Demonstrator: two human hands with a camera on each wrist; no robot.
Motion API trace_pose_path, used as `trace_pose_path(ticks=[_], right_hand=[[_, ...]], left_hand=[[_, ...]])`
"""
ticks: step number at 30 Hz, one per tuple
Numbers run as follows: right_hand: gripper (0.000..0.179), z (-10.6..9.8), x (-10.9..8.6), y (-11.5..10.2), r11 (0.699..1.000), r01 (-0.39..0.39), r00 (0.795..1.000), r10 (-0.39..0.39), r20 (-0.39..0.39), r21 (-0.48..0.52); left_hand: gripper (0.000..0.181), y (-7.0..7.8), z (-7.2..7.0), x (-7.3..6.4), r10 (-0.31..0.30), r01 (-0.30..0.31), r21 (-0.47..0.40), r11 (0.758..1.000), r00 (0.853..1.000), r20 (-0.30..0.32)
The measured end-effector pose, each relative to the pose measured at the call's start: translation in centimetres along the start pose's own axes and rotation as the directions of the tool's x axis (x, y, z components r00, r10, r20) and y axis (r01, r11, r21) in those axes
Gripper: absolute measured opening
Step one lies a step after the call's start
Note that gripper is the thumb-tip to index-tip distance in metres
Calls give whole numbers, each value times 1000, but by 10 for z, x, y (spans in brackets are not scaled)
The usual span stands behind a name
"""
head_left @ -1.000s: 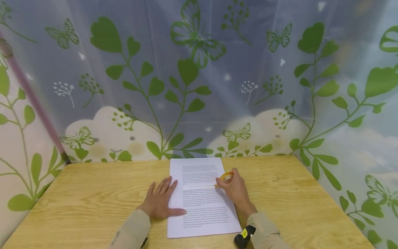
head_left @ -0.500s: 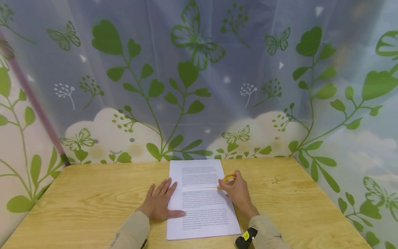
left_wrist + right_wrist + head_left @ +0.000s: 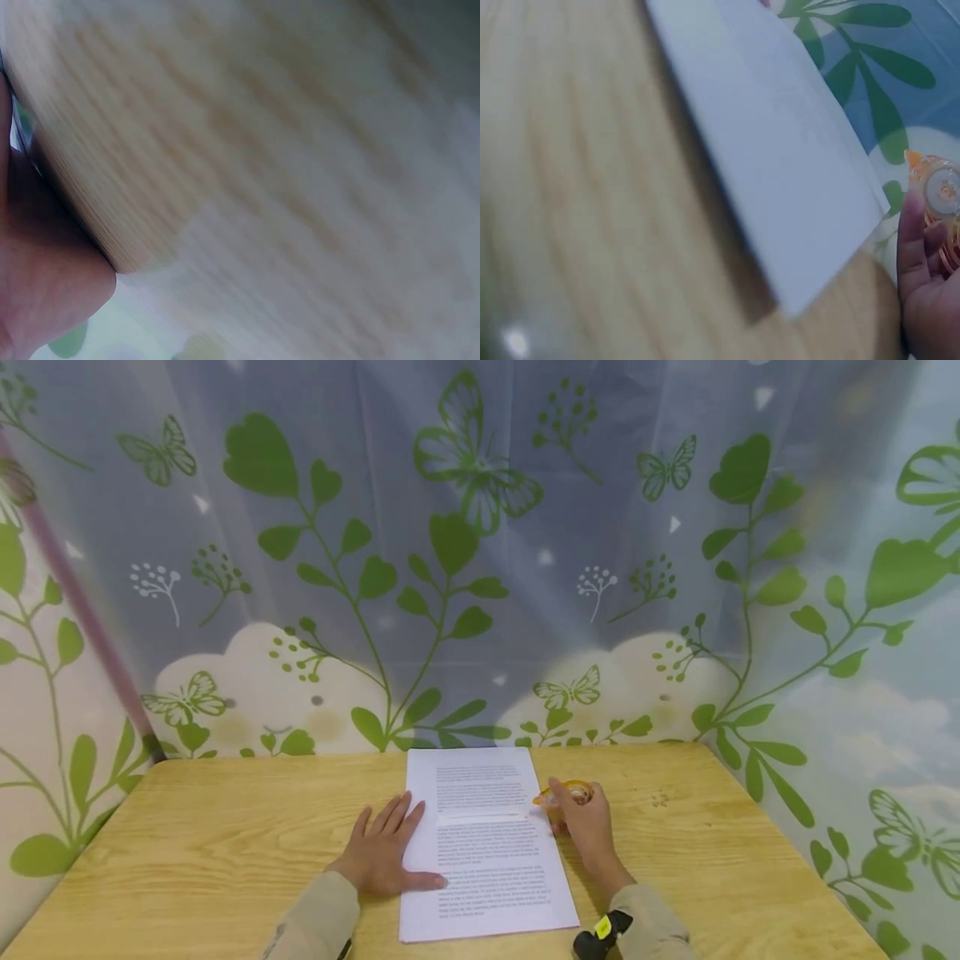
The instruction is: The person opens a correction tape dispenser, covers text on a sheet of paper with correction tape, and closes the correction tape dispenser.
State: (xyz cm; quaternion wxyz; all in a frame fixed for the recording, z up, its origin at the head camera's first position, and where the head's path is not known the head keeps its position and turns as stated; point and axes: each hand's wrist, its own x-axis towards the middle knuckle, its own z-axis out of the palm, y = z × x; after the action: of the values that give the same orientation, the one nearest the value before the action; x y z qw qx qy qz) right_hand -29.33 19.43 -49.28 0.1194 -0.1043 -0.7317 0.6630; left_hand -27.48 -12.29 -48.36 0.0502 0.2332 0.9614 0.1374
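The grip of your right hand [image 3: 590, 832] is pinching an orange, see-through tape dispenser [image 3: 576, 791] with a round reel inside, its pointed tip turned left. You have it at the right edge of a stack of printed sheets [image 3: 487, 860], with the tip just over the margin; whether it touches the paper, you cannot tell from here. Level with it, slightly lower, a white strip [image 3: 480, 818] runs across the lines of print on the top page. The grip of your left hand [image 3: 381, 852] is spread and lies flat on the left side: your thumb reaches onto the page, your index fingertip is at its edge, and your other fingers rest on the wooden worktop [image 3: 225, 827]. The stack lies near the middle of the worktop, its far edge close to the patterned backdrop [image 3: 390, 485]. You wear light sleeves [image 3: 318, 914], and a black device [image 3: 596, 937] with a yellow label sits at your right wrist. Your right wrist view shows the dispenser at its right border, beside a corner of the stack; your left wrist view is mostly blurred wood grain.
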Motion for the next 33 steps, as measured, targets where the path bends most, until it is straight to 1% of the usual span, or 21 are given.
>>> trace_pose_path(ticks=[2,4,6,7,12,13,15,18,20,24,28,33], right_hand=[[64,1,0,-3,999,-24,1000,24,1,38],[63,4,-2,-6,998,-45,999,44,5,53],[61,9,-5,-9,996,-52,999,52,12,71],[64,13,-7,-12,995,-60,998,59,13,77],[69,42,-19,-28,994,-69,996,64,57,89],[68,49,-21,-31,994,-66,996,60,69,85],[58,63,-26,-31,996,-45,994,37,100,80],[53,82,-33,-27,999,-19,992,12,127,49],[52,92,-36,-24,1000,-13,991,9,135,23],[54,109,-40,-19,1000,-3,989,4,147,-11],[57,118,-42,-16,997,33,989,-23,143,-67],[56,124,-44,-17,990,61,989,-43,141,-128]], left_hand=[[117,0,-1,-1,-8,8,8,1000,1000,2],[116,1,-2,-2,-13,13,18,1000,1000,3],[115,3,-4,-3,-20,19,31,999,1000,5],[114,4,-5,-4,-21,20,32,999,1000,3],[116,3,-3,-3,-42,41,59,997,999,4],[116,3,-3,-2,-43,43,59,997,999,3],[116,2,-1,-1,-47,47,63,997,999,1],[116,4,-1,-2,-44,44,72,996,999,-3],[116,6,-1,-2,-40,40,74,996,999,-6],[116,8,-2,-3,-36,36,76,996,999,-3],[114,8,-2,-3,-27,28,69,997,1000,-14],[109,6,-4,-4,-16,17,76,997,1000,-20]])
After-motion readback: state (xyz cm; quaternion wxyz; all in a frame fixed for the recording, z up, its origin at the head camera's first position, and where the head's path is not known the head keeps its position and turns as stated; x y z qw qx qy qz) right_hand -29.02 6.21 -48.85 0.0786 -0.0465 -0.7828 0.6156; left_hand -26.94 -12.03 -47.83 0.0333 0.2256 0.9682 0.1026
